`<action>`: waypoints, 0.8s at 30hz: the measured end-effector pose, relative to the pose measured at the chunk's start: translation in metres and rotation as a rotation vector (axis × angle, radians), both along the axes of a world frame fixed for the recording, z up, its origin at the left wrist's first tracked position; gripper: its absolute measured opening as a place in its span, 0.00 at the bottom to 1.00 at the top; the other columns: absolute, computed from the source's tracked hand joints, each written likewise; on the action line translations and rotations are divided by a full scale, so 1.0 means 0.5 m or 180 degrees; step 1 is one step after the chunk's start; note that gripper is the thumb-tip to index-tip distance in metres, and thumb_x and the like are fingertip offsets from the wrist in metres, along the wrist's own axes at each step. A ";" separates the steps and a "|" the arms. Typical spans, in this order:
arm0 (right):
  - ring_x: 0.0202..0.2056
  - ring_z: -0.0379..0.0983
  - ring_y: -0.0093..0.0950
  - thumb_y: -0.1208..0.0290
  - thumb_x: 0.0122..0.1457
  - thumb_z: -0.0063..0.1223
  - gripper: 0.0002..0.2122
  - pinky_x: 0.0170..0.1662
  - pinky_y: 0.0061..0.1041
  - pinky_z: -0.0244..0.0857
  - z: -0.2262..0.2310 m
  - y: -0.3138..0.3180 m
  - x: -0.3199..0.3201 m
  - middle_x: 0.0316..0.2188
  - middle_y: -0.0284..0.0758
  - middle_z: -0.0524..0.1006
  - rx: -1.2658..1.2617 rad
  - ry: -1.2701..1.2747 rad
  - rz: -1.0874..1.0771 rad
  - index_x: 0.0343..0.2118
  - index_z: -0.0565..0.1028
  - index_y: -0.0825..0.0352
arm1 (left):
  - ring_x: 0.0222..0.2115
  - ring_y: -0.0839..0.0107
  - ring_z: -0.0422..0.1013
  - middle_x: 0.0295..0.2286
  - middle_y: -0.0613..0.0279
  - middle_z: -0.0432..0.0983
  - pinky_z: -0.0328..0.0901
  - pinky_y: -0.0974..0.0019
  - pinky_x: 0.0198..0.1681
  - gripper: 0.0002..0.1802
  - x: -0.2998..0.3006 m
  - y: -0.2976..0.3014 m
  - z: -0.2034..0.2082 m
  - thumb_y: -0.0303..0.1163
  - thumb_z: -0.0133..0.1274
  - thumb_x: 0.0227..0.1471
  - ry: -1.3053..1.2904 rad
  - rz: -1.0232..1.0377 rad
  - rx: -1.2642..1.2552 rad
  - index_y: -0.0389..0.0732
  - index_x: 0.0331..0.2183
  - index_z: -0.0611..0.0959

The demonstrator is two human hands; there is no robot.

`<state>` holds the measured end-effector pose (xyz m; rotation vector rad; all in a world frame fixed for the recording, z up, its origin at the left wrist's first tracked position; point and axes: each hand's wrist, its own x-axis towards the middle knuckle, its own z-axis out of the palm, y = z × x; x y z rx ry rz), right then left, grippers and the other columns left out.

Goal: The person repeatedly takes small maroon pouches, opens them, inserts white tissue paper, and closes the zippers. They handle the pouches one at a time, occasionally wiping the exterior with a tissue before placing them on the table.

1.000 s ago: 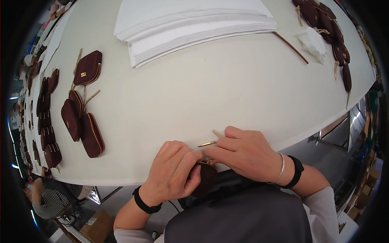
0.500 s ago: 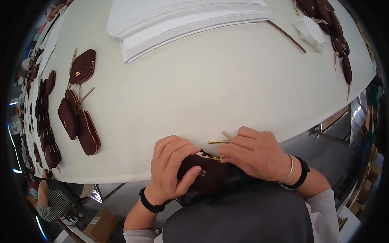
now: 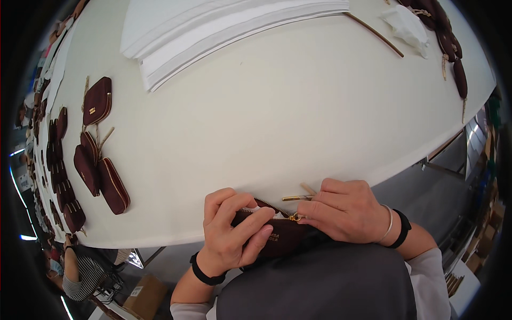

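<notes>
A small dark burgundy zip purse (image 3: 282, 238) is held at the table's near edge, above my lap. My left hand (image 3: 234, 229) grips its left end, with fingers bent over the open zipper and thumb against the front. White stuffing shows in the gap. My right hand (image 3: 346, 210) is closed at the right end, fingers pinching by the gold zipper slider (image 3: 295, 216). A slim gold-coloured piece (image 3: 291, 198) and a beige strip end (image 3: 308, 188) stick out beyond those fingers. What my right fingertips cover is hidden.
Several similar burgundy purses (image 3: 98, 101) lie on the left of the white table (image 3: 256, 122), with more along its far left side and at the upper right. White sheets (image 3: 224, 37) are stacked at the back, near a thin brown stick (image 3: 375, 33) and crumpled white material (image 3: 405, 29). Another person (image 3: 80, 272) is at lower left.
The purse's zipper gap looks wider, and my left fingers have moved over the opening. My right hand stays by the slider. The whole view has shifted slightly.
</notes>
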<state>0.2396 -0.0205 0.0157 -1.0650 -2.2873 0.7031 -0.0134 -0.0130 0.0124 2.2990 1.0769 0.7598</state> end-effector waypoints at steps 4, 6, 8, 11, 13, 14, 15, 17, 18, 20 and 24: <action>0.25 0.66 0.22 0.72 0.52 0.61 0.07 0.20 0.22 0.61 0.009 0.017 0.000 0.21 0.25 0.68 -0.0159 -0.0178 0.0117 0.34 0.77 0.62 | 0.36 0.58 0.67 0.32 0.59 0.74 0.63 0.60 0.41 0.07 0.004 0.011 0.004 0.32 0.59 0.47 0.0045 -0.0033 -0.0362 0.41 0.31 0.85; 0.26 0.67 0.22 0.73 0.51 0.60 0.07 0.21 0.22 0.61 0.022 0.032 0.001 0.21 0.25 0.68 -0.0302 -0.0299 0.0243 0.34 0.76 0.62 | 0.36 0.57 0.67 0.33 0.59 0.75 0.64 0.60 0.41 0.08 0.001 0.018 0.006 0.31 0.61 0.45 0.0026 -0.0074 -0.0504 0.41 0.32 0.84; 0.27 0.67 0.21 0.74 0.51 0.59 0.07 0.21 0.22 0.61 0.033 0.049 0.002 0.21 0.24 0.67 -0.0487 -0.0396 0.0385 0.34 0.76 0.62 | 0.36 0.57 0.68 0.33 0.59 0.75 0.64 0.61 0.41 0.09 -0.004 0.023 0.005 0.32 0.62 0.45 -0.0045 -0.0073 -0.0611 0.41 0.31 0.84; 0.29 0.68 0.23 0.72 0.51 0.61 0.09 0.23 0.22 0.63 0.041 0.055 0.000 0.25 0.26 0.70 -0.0643 -0.0497 0.0624 0.36 0.76 0.62 | 0.37 0.57 0.68 0.34 0.59 0.74 0.64 0.61 0.40 0.13 -0.026 0.023 0.021 0.32 0.67 0.42 -0.0223 -0.0037 -0.0854 0.41 0.33 0.84; 0.30 0.68 0.25 0.71 0.50 0.64 0.11 0.26 0.24 0.64 0.047 0.074 -0.009 0.28 0.27 0.71 -0.0731 -0.0099 0.0529 0.37 0.76 0.62 | 0.36 0.58 0.68 0.33 0.60 0.72 0.64 0.61 0.38 0.14 -0.040 0.037 0.040 0.34 0.68 0.41 -0.0303 0.0043 -0.1238 0.41 0.33 0.85; 0.30 0.69 0.26 0.71 0.49 0.65 0.12 0.28 0.24 0.65 0.048 0.081 -0.016 0.30 0.28 0.72 -0.0773 0.0099 0.0482 0.37 0.76 0.62 | 0.36 0.59 0.68 0.33 0.60 0.72 0.64 0.61 0.38 0.14 -0.047 0.043 0.050 0.35 0.68 0.41 -0.0344 0.0088 -0.1426 0.41 0.33 0.86; 0.31 0.69 0.27 0.70 0.49 0.66 0.13 0.29 0.25 0.65 0.048 0.086 -0.024 0.32 0.28 0.72 -0.0873 0.0208 0.0545 0.38 0.76 0.62 | 0.36 0.61 0.67 0.33 0.61 0.70 0.64 0.62 0.36 0.18 -0.055 0.051 0.064 0.30 0.71 0.35 -0.0280 0.0111 -0.1636 0.43 0.34 0.87; 0.32 0.69 0.30 0.70 0.48 0.68 0.16 0.32 0.27 0.66 0.046 0.092 -0.041 0.35 0.30 0.73 -0.1069 0.0425 0.0664 0.39 0.76 0.63 | 0.36 0.62 0.67 0.33 0.61 0.70 0.64 0.62 0.36 0.17 -0.055 0.075 0.085 0.27 0.70 0.34 -0.0063 -0.0093 -0.1732 0.43 0.33 0.87; 0.33 0.69 0.30 0.70 0.48 0.68 0.16 0.33 0.27 0.66 0.045 0.094 -0.049 0.34 0.30 0.73 -0.1168 0.0438 0.0674 0.39 0.76 0.63 | 0.35 0.62 0.67 0.32 0.61 0.70 0.64 0.62 0.36 0.17 -0.055 0.088 0.092 0.25 0.70 0.33 0.0047 -0.0196 -0.1774 0.43 0.32 0.86; 0.34 0.69 0.31 0.71 0.48 0.69 0.16 0.34 0.28 0.67 0.043 0.096 -0.062 0.33 0.31 0.72 -0.1367 0.0461 0.0681 0.38 0.75 0.63 | 0.35 0.62 0.67 0.32 0.62 0.70 0.64 0.62 0.36 0.17 -0.050 0.104 0.099 0.23 0.69 0.32 0.0081 -0.0310 -0.2017 0.42 0.31 0.85; 0.35 0.70 0.32 0.72 0.48 0.68 0.14 0.35 0.30 0.67 0.046 0.100 -0.064 0.32 0.32 0.70 -0.1543 0.0366 0.0793 0.36 0.74 0.63 | 0.35 0.61 0.66 0.32 0.62 0.71 0.64 0.62 0.36 0.16 -0.039 0.114 0.105 0.19 0.67 0.30 0.0106 -0.0364 -0.2243 0.42 0.28 0.84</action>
